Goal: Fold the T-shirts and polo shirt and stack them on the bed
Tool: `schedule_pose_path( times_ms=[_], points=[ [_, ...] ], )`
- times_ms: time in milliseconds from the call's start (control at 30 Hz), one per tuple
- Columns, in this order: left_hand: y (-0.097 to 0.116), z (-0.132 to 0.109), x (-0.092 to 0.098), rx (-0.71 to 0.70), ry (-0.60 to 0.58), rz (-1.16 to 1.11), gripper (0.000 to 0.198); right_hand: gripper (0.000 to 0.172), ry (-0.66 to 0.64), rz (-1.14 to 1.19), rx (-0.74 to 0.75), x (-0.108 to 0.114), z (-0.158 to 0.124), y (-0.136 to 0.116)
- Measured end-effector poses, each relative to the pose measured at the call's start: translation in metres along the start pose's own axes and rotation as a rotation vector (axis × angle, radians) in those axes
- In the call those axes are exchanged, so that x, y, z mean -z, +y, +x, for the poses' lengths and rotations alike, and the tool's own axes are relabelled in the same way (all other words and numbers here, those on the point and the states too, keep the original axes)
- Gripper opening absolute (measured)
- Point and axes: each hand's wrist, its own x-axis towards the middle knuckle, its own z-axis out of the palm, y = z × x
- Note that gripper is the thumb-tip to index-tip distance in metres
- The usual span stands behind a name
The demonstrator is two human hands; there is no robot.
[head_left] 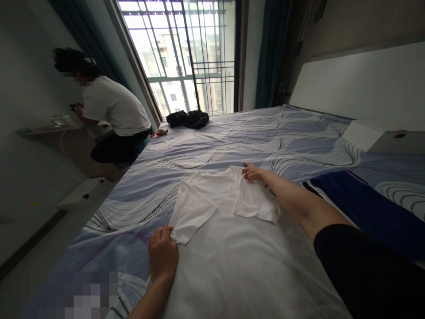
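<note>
A white T-shirt point(229, 257) lies spread on the bed, its collar pointing away from me and both sleeves turned inward over the body. My left hand point(162, 252) is at the shirt's left edge, fingers curled on the fabric by the left sleeve's hem; the fingertips are partly hidden. At the right shoulder, near the collar, my right hand point(253, 172) pinches the cloth. Some dark print shows by my right wrist, mostly covered by my forearm.
Blue folded clothing point(358, 204) lies to the right on the patterned bedsheet point(232, 141). A white box point(381, 137) stands behind it. Dark cloth point(187, 118) and a small red packet point(162, 132) are at the far edge. Another person point(113, 106) sits at the left by a shelf point(49, 129).
</note>
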Motion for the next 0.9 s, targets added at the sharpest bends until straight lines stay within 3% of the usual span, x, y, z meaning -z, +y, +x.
schedule_pose_path(
  times_ms=[100,200,267,367,467,667,800,900],
  points=[
    [-0.001,0.000,-0.001,-0.005,0.000,0.010,0.033,0.033,0.037,0.016,-0.098,0.007,0.007,0.006],
    [-0.003,0.001,-0.001,-0.005,0.005,0.020,0.033,0.054,0.123,0.033,-0.226,0.006,0.003,0.001],
    [-0.004,0.001,-0.002,-0.007,0.007,0.026,0.033,0.066,0.175,0.041,-0.272,-0.007,-0.015,-0.010],
    [-0.004,0.002,-0.003,-0.009,0.005,0.027,0.033,0.064,0.170,-0.013,-0.187,-0.039,-0.072,-0.021],
    [-0.001,0.003,-0.002,-0.008,-0.004,0.035,0.033,0.059,0.155,-0.157,-0.081,-0.063,-0.141,-0.010],
    [-0.003,0.004,0.001,-0.023,-0.022,0.086,0.031,0.059,0.202,-0.201,-0.299,-0.055,-0.237,0.028],
    [-0.004,0.011,0.003,-0.008,-0.056,0.053,0.032,0.059,0.305,-0.203,-0.435,-0.057,-0.286,0.028],
    [0.009,0.009,0.016,0.089,-0.074,-0.023,0.039,0.056,0.358,-0.172,-0.444,-0.062,-0.324,0.019]
  ],
)
